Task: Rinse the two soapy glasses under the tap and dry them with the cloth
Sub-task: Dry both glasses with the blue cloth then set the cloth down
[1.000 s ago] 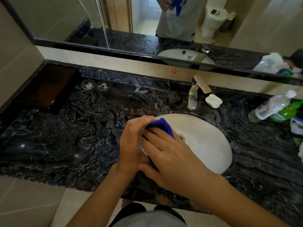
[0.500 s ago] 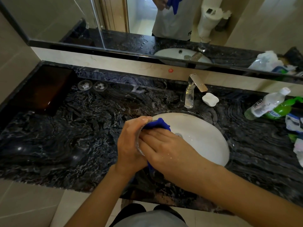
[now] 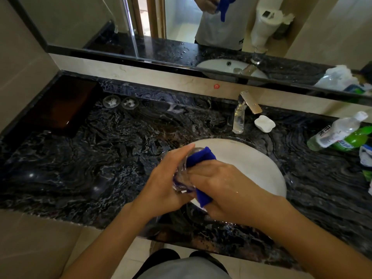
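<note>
My left hand (image 3: pixel 164 184) grips a clear glass (image 3: pixel 182 179) held on its side above the near left rim of the white sink (image 3: pixel 259 168). My right hand (image 3: pixel 225 186) is closed on a blue cloth (image 3: pixel 199 158) pushed into and around the glass; a cloth end (image 3: pixel 203 197) hangs below. The chrome tap (image 3: pixel 240 115) stands behind the sink, with no water visibly running. I cannot pick out a second drinking glass with certainty.
Two small round glass lids or coasters (image 3: pixel 111 101) (image 3: pixel 129 102) lie far left on the dark marble counter (image 3: pixel 80 158). A white soap bar (image 3: pixel 264 123) sits right of the tap. Plastic bottles (image 3: pixel 336 133) and packets crowd the right edge. A mirror (image 3: pixel 181 27) runs behind.
The glass has turned in my hands, showing more of its body and the cloth's lower end. Both hands stay over the sink's near left rim.
</note>
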`<move>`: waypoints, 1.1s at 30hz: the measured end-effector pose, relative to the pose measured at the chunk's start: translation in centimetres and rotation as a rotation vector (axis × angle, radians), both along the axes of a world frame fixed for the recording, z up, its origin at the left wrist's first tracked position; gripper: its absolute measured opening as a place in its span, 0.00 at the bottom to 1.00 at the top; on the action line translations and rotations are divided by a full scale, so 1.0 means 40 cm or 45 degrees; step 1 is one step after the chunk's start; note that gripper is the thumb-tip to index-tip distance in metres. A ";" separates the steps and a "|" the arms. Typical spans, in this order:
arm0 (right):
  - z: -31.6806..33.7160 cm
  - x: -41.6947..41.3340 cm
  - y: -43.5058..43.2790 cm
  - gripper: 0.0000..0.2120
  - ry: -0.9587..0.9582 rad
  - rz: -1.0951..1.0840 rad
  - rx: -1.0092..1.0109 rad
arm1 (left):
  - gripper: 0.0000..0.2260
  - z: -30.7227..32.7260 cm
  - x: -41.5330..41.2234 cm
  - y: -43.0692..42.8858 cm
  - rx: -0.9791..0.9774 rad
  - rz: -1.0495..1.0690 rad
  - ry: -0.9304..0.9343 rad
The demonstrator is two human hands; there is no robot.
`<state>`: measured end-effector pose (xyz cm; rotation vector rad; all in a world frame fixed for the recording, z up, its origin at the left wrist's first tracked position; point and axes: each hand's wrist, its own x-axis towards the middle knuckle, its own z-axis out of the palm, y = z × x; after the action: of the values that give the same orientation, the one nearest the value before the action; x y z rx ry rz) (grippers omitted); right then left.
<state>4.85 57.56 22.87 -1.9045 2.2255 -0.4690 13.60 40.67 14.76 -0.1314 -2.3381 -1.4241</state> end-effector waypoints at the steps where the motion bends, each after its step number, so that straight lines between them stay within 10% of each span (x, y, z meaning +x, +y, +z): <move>1: -0.005 -0.003 0.006 0.18 0.002 -0.017 -0.010 | 0.44 0.004 0.006 -0.009 0.051 -0.065 -0.052; 6: -0.023 -0.011 0.034 0.20 0.008 -0.031 0.004 | 0.39 0.036 0.018 -0.018 1.154 -0.270 -0.565; 10: -0.058 0.008 0.012 0.13 0.016 0.042 -0.011 | 0.35 0.061 -0.013 0.046 1.481 0.119 -0.999; 13: -0.078 0.013 -0.005 0.15 -0.151 -0.087 -0.110 | 0.21 0.059 -0.027 0.080 1.726 0.290 -0.848; 23: -0.106 0.091 -0.056 0.17 -1.300 -0.958 -0.471 | 0.14 -0.032 -0.021 0.071 0.861 0.581 -0.152; 29: -0.140 0.040 -0.039 0.29 -0.458 -0.432 -0.003 | 0.14 -0.007 -0.050 0.033 1.322 0.596 -0.557; 33: -0.139 0.020 -0.074 0.28 -0.508 -0.412 0.012 | 0.17 -0.014 -0.054 0.012 1.396 0.631 -0.560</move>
<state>5.65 54.58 17.31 -1.3004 2.2485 -0.8035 11.46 41.15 14.21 1.0516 -1.3417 -2.3232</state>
